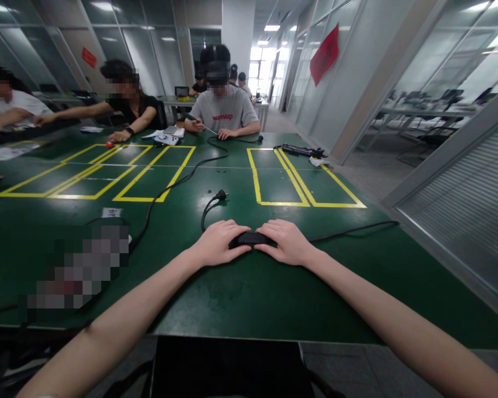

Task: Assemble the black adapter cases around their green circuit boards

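On the green table (216, 304), straight ahead of me, lies a black power adapter (252, 238). My left hand (217, 243) is closed on its left end, and my right hand (286, 242) grips the right end, thumbs toward me and fingers on the far side. Only the adapter's middle shows between the hands. A short black cord curls up beyond my left hand to a plug (221, 195), whose prongs point right. From behind my right hand a thin black cable (357, 225) runs toward the table's right side.
Yellow tape (284, 204) marks rectangles across the table. A long black cable (185, 179) crosses to a person opposite, who holds a thin tool. A pixelated object (81, 271) lies front left. A folded black tripod-like item (301, 151) rests far right. Other people sit at left.
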Demonstrator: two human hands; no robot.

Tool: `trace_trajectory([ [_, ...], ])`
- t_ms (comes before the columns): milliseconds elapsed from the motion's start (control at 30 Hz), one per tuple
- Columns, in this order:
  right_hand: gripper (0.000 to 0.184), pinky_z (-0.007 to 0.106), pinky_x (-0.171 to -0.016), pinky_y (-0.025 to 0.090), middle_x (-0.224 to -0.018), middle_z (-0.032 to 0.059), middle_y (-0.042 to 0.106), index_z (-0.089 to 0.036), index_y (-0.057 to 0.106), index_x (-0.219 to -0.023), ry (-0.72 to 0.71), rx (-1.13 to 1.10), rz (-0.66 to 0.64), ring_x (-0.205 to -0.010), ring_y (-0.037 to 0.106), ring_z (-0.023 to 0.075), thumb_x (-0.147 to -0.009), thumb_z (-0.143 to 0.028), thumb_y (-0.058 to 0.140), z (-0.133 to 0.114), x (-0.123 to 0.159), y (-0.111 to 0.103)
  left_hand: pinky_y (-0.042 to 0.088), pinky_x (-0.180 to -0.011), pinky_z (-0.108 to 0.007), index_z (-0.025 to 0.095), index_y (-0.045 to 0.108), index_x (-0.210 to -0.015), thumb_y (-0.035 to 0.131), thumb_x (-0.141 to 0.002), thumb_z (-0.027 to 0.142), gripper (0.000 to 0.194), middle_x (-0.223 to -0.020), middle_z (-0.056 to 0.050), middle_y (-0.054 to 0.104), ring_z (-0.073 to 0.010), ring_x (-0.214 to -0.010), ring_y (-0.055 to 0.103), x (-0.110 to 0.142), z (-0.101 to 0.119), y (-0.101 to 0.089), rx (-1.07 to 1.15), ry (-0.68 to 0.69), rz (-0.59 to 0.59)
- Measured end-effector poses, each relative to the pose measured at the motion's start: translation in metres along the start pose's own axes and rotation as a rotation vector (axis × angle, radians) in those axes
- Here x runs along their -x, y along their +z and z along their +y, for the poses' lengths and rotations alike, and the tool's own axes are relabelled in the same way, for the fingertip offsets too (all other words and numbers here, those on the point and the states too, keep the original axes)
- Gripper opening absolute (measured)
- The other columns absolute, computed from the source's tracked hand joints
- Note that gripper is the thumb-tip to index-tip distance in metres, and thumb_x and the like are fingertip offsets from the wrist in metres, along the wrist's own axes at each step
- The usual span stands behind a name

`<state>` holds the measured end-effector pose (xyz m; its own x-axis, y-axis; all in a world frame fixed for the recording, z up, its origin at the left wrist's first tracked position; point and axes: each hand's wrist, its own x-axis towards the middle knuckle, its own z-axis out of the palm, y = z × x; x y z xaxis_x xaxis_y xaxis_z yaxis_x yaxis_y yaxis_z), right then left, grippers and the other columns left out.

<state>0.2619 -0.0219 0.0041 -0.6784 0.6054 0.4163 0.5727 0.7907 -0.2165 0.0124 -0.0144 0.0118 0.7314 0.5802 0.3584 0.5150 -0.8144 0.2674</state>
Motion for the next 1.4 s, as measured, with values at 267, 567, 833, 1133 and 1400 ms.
trace_trajectory([
  [267, 0.037, 0.037, -0.080, 0.051, -0.102, 0.0111, 0.075, -0.020, 0.069, -0.112, 0.087, -0.192, -0.014, -0.089, 0.068, 0.0254, -0.092, -0.052, 0.068, 0.000, 0.001, -0.005, 0.054, -0.090, -0.039, 0.017, 0.066, -0.129, 0.057, -0.104, 0.039, 0.034, -0.113, -0.011, 0.077, -0.0244, -0.100, 0.070, 0.001, 0.001, 0.003, -0.074, 0.085, 0.083],
  [567, 0.040, 0.036, -0.078, 0.058, -0.097, 0.0069, 0.077, -0.017, 0.075, -0.109, 0.391, -0.743, -0.155, -0.083, 0.072, 0.0222, -0.097, -0.052, 0.057, 0.008, 0.002, -0.013, 0.054, -0.101, -0.043, 0.024, 0.066, -0.130, 0.055, -0.105, 0.025, 0.028, -0.132, -0.009, 0.073, -0.0250, -0.124, 0.064, 0.002, 0.002, 0.004, -0.194, 0.260, 0.205],
  [833, 0.027, 0.046, -0.087, 0.056, -0.103, 0.0113, 0.078, -0.024, 0.076, -0.118, 0.077, -0.149, 0.138, -0.093, 0.072, 0.0281, -0.093, -0.033, 0.070, 0.004, 0.003, -0.002, 0.055, -0.087, -0.038, 0.018, 0.070, -0.124, 0.063, -0.098, 0.049, 0.041, -0.100, -0.010, 0.078, -0.0240, -0.090, 0.072, 0.002, -0.005, 0.008, -0.077, -0.044, 0.116],
  [1133, 0.025, 0.041, -0.081, 0.056, -0.097, 0.0100, 0.075, -0.021, 0.072, -0.117, 0.052, -0.154, 0.051, -0.090, 0.066, 0.0259, -0.096, -0.032, 0.064, 0.001, 0.000, -0.001, 0.052, -0.084, -0.036, 0.018, 0.071, -0.116, 0.065, -0.096, 0.049, 0.037, -0.096, -0.008, 0.074, -0.0234, -0.087, 0.068, 0.001, -0.002, 0.006, -0.021, -0.101, 0.078],
  [1400, 0.030, 0.042, -0.083, 0.056, -0.102, 0.0113, 0.077, -0.022, 0.074, -0.118, 0.050, -0.206, 0.075, -0.090, 0.069, 0.0261, -0.096, -0.041, 0.066, 0.003, 0.003, 0.003, 0.052, -0.086, -0.038, 0.017, 0.069, -0.108, 0.063, -0.099, 0.044, 0.029, -0.097, -0.009, 0.075, -0.0248, -0.092, 0.069, 0.001, 0.003, 0.003, -0.041, -0.059, 0.050],
])
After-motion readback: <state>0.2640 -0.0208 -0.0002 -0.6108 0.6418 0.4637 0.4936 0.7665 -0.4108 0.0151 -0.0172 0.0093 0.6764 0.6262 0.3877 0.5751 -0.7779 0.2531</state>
